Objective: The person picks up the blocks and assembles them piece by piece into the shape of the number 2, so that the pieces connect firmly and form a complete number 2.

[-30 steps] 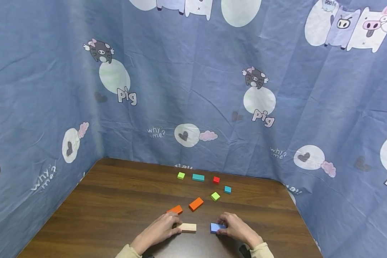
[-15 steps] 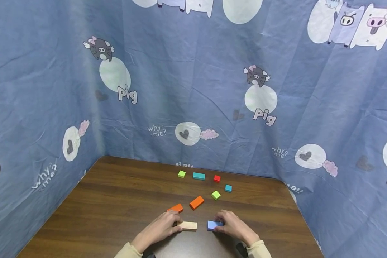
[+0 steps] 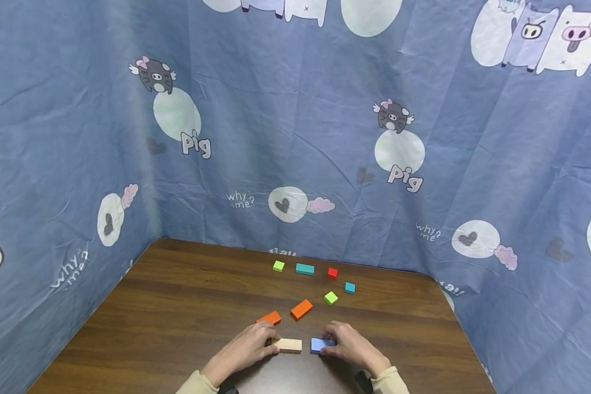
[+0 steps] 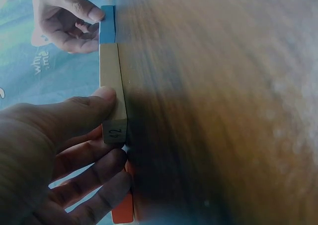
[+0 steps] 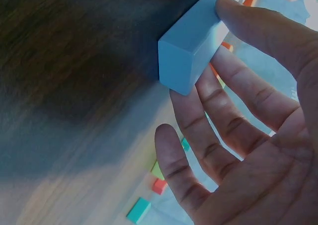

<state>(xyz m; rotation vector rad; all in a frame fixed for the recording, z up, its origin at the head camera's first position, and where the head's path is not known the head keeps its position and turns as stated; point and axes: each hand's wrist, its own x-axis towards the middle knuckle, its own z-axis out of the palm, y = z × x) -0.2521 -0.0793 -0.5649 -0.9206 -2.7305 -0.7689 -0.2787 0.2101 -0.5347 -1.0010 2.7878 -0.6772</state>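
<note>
My left hand pinches the left end of a pale wooden block lying flat on the table. In the left wrist view, the thumb is on the block and its near end bears the number 42. Facing it, a blue block is held by my right hand between thumb and fingers. A narrow gap parts the two blocks, which lie roughly in line, end to end. In the right wrist view the blue block sits on the table with the little finger off it.
Just beyond the left fingers lies an orange block, with another orange block to its right. Farther back are green blocks, a long teal block, a red cube and a small blue block. A patterned curtain borders the table.
My right hand has slid the blue block leftward along the table, narrowing the gap to the wooden block. The left hand and wooden block stay nearly still.
</note>
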